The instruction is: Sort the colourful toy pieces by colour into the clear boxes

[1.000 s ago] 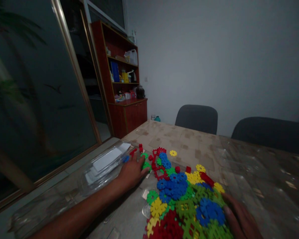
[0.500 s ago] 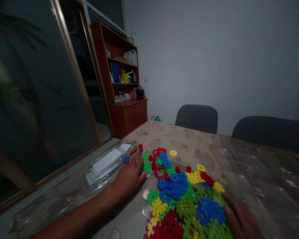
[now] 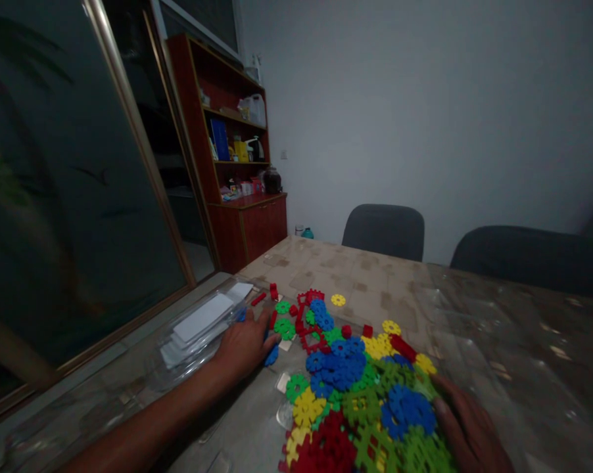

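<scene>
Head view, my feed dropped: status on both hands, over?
Left hand palm-down over small blue plastic piece. Right hand flat against heap of coloured gear-shaped plastic pieces. Clear plastic package beside left hand.

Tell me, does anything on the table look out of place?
A yellow piece lies alone on the table, apart from the pile. Two red pieces sit loose near the case. Nothing looks damaged.

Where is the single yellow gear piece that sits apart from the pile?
Head view: the yellow gear piece lies on the table just beyond the colourful pile, right of the red frame piece.
</scene>
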Demonstrator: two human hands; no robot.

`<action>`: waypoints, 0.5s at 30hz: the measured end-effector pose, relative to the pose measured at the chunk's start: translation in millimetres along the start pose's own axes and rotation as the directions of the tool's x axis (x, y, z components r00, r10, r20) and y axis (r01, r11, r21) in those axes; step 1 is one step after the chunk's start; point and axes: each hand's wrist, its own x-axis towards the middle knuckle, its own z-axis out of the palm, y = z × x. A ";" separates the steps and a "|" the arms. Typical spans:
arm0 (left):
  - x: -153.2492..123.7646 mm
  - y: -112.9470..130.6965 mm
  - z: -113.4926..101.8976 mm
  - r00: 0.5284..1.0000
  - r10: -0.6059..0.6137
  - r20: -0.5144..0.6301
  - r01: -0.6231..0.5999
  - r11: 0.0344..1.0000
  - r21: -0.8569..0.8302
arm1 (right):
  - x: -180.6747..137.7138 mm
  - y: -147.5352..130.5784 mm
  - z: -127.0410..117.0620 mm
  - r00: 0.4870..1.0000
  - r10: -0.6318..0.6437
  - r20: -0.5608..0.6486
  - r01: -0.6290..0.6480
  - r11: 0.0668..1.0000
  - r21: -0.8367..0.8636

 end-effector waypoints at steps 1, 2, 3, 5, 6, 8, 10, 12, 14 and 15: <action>0.5 0.3 0.2 1.000 0.001 0.004 -0.001 1.000 0.001 | -0.6 -1.1 -0.1 1.000 0.003 0.000 -0.003 1.000 -0.003; 1.1 0.6 0.2 1.000 0.003 0.010 -0.003 1.000 0.001 | -1.3 -2.3 -0.3 1.000 0.003 0.003 -0.003 1.000 -0.006; 1.7 0.9 0.1 1.000 0.005 0.016 -0.005 1.000 0.001 | -2.1 -3.5 -0.7 1.000 0.001 0.007 -0.001 1.000 -0.011; 2.8 1.0 -0.3 1.000 0.010 0.029 -0.010 1.000 -0.004 | -3.5 -5.8 -1.8 1.000 -0.001 0.006 0.001 1.000 -0.022; 2.9 1.0 -0.6 0.999 0.015 0.036 -0.015 1.000 -0.008 | -3.8 -6.6 -2.4 1.000 -0.004 0.008 0.004 1.000 -0.025; 1.4 1.3 -1.1 0.998 0.041 0.054 -0.040 0.999 -0.019 | -3.7 -6.5 -3.1 1.000 -0.011 0.006 0.011 1.000 -0.028; -3.0 2.6 -1.8 0.994 0.084 0.076 -0.081 0.995 -0.053 | -2.7 -3.7 -3.3 1.000 -0.026 0.000 0.026 0.999 -0.027; -9.4 5.3 -2.9 0.988 0.141 0.068 -0.133 0.986 -0.105 | -1.2 1.1 -3.1 0.999 -0.050 0.004 0.050 0.998 -0.024; -15.3 8.8 -4.1 0.980 0.193 0.039 -0.185 0.972 -0.147 | 0.3 5.5 -3.4 0.997 -0.081 0.011 0.082 0.997 -0.017; -17.1 10.6 -4.5 0.978 0.205 0.031 -0.198 0.969 -0.150 | 1.0 6.9 -3.7 0.995 -0.097 0.013 0.098 0.995 -0.013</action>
